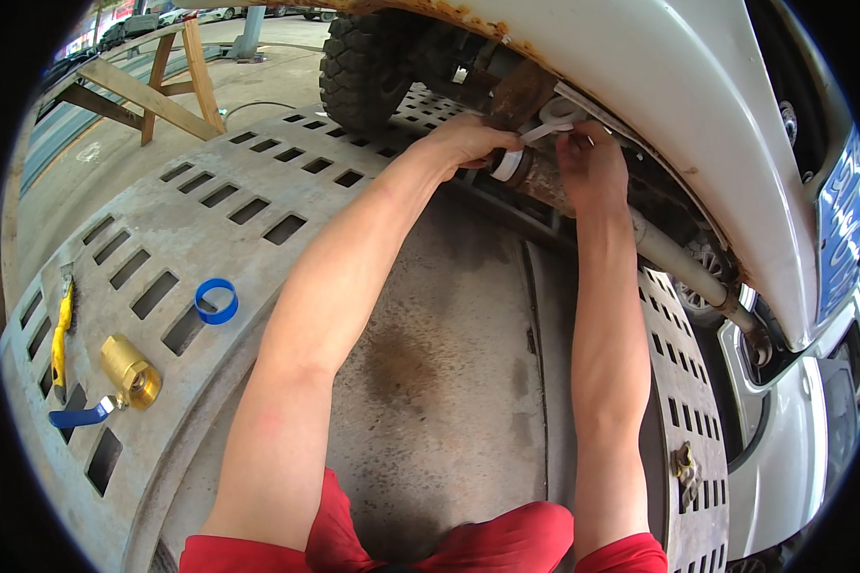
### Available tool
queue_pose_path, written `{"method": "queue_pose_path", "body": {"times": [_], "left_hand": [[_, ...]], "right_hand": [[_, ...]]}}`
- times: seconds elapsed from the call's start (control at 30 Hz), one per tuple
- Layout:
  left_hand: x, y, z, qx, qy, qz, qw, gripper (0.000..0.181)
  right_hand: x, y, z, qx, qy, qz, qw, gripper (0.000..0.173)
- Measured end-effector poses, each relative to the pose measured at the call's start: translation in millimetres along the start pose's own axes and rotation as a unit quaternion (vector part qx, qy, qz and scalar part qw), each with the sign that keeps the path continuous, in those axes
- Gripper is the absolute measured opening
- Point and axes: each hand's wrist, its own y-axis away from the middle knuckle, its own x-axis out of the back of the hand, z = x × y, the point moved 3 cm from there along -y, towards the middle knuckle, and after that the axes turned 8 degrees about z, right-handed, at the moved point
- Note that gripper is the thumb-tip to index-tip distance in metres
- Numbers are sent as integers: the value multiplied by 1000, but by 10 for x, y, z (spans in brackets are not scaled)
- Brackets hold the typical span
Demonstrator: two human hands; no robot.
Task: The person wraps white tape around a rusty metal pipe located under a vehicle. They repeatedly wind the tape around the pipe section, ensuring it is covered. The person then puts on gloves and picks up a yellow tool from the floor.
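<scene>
Under the rusty edge of a white vehicle body [659, 93], both my hands are raised to a rusty pipe [545, 183]. White thread-seal tape [507, 165] is wound around the pipe's left end. My left hand [466, 143] grips that end, its thumb by the strip of tape [541, 132] that runs to the white spool [565, 110]. My right hand [595, 168] holds the spool side with bent fingers, just above the pipe. The exact finger contact on the spool is partly hidden.
On the slotted metal ramp [240, 233] at left lie a brass ball valve [130, 372] with a blue lever [82, 415], a yellow-handled brush [61, 336] and a blue plastic ring [216, 301]. A glove [686, 473] rests on the right ramp. A tyre [362, 71] stands ahead.
</scene>
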Motion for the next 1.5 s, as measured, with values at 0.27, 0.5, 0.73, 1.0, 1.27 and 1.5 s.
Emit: {"method": "queue_pose_path", "body": {"times": [0.27, 0.5, 0.73, 1.0, 1.27, 1.5], "left_hand": [[53, -30, -48, 10, -16, 11, 1000, 53], [7, -62, -69, 17, 2, 2, 1000, 51], [-35, -14, -19, 22, -2, -4, 1000, 53], [-5, 35, -1, 29, 7, 19, 999, 45], [44, -18, -62, 33, 10, 24, 999, 45], [41, 13, -23, 28, 12, 32, 999, 46]], "right_hand": [[-202, 119, -74, -62, -38, 8, 997, 14], [-131, -132, -108, -58, -27, -78, 995, 20], [-3, -197, -158, -80, -13, -64, 995, 23], [-1, -189, -162, -101, -21, -68, 992, 29], [-172, -133, -25, 81, 50, -22, 995, 23], [-338, -21, -60, 189, 162, 19, 968, 34]]}}
